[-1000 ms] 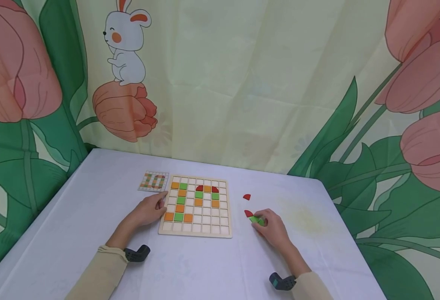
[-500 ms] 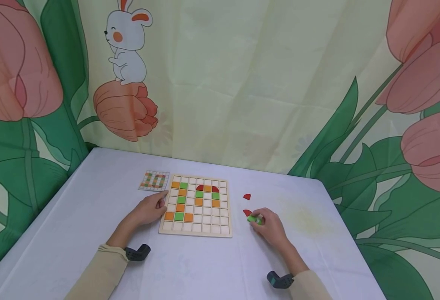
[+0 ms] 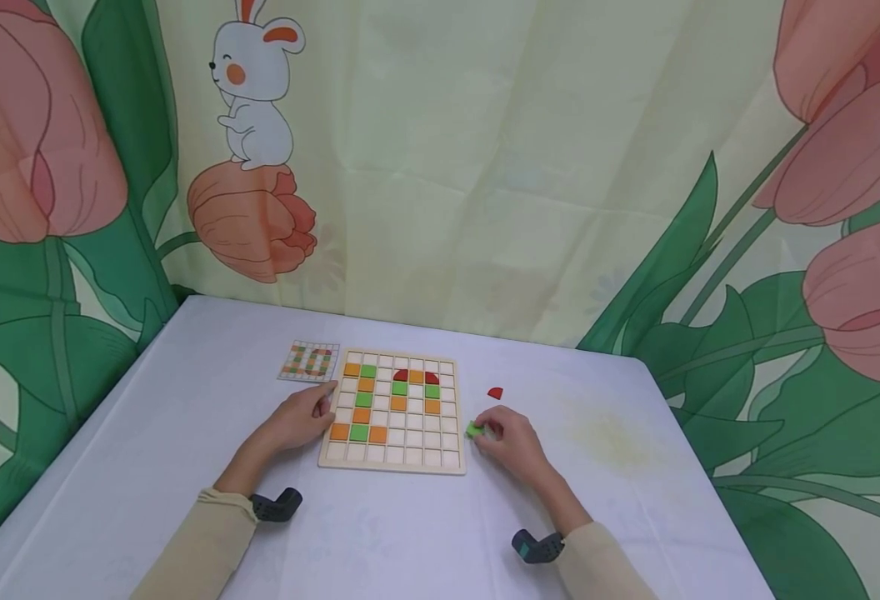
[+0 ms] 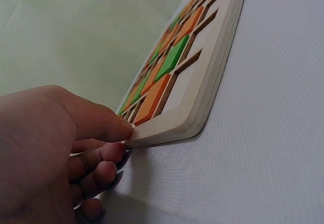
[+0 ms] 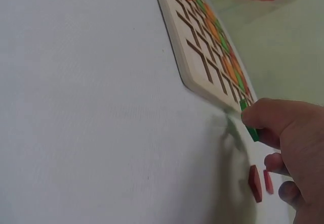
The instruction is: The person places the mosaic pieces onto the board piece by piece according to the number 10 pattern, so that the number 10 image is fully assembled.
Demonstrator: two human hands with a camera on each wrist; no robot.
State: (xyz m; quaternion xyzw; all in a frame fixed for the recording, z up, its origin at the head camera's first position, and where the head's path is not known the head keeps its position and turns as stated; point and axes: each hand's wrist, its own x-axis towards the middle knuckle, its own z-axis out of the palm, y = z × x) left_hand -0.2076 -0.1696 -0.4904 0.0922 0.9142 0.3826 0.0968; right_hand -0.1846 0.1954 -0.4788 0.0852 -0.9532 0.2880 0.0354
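A square wooden grid board (image 3: 402,460) lies on the table, with orange, green and red tiles set in some of its cells. My left hand (image 3: 299,421) grips the board's left edge; in the left wrist view the thumb lies on the rim, the other fingers curled beside it. My right hand (image 3: 511,442) pinches a green tile (image 5: 249,125) between thumb and fingers, held just off the board's right edge. Two red quarter-round tiles lie beyond that hand, a nearer one (image 5: 255,183) and a farther one (image 3: 495,392); the hand hides the nearer in the head view.
A small pattern card (image 3: 308,361) with a coloured grid lies behind my left hand, at the board's upper left. The table wears a white cloth (image 3: 380,533). A printed curtain (image 3: 440,167) with tulips and a rabbit hangs behind it.
My right hand has moved left with the green tile, from beside the nearer red tile to the board's right edge. My left hand has stayed on the board.
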